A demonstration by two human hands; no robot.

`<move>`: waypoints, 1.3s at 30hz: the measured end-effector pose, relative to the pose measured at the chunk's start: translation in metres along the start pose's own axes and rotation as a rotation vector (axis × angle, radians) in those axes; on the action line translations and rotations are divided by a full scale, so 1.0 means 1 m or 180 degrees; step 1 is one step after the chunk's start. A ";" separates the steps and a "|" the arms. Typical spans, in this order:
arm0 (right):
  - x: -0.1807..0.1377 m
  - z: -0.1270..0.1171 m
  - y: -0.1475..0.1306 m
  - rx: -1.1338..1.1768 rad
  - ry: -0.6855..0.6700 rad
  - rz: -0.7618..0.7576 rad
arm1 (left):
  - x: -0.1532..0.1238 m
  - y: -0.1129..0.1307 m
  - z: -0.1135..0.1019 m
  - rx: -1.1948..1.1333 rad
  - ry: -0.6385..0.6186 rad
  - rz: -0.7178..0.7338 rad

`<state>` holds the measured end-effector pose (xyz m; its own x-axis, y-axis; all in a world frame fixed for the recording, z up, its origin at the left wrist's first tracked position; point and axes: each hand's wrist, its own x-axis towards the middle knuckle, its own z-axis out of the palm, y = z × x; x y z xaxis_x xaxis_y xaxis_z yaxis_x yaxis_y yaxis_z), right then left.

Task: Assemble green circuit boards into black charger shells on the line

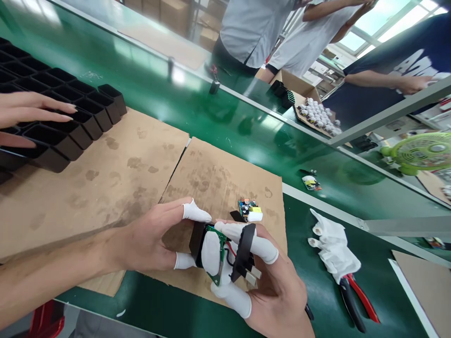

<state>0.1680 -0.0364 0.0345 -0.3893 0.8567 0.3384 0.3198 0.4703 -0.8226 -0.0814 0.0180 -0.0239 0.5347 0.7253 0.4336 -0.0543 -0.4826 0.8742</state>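
My left hand (148,241) and my right hand (268,286) meet over a brown cardboard sheet (218,183), fingertips in white finger cots. Between them sit a black plastic housing (196,239), a green circuit board (220,256) with red wire, and a black plug cover with metal prongs (244,256). The left fingers pinch the housing and board; the right fingers grip the plug cover. A second small circuit board (249,210) lies on the cardboard just beyond my fingers.
A tray of black housings (70,117) stands at far left with another person's hand (31,110) on it. A white glove (333,246) and red-handled pliers (355,293) lie right. Other people stand behind the green conveyor (218,117). A green fan (423,152) is far right.
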 end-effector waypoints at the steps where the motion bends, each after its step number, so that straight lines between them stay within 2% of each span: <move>1: -0.001 0.000 0.001 -0.0020 0.0009 -0.0007 | 0.000 0.000 0.000 0.0022 0.0010 0.0012; 10: 0.006 0.001 -0.001 0.0084 -0.0087 -0.0020 | 0.002 0.001 -0.001 0.0064 -0.0002 -0.0018; 17: 0.000 0.004 0.003 -0.0150 0.0051 -0.0115 | 0.003 0.001 0.000 -0.0003 -0.0002 -0.0053; 26: 0.000 0.005 0.004 -0.0182 0.0007 -0.0041 | 0.000 0.001 0.002 -0.0243 0.0042 -0.0135; 39: 0.009 0.006 -0.001 -0.0270 -0.0084 -0.0111 | 0.000 -0.004 0.003 -0.0056 0.0037 -0.0007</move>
<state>0.1592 -0.0308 0.0357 -0.4238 0.8341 0.3530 0.3772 0.5169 -0.7685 -0.0788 0.0179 -0.0281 0.5250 0.7320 0.4342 -0.0682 -0.4723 0.8788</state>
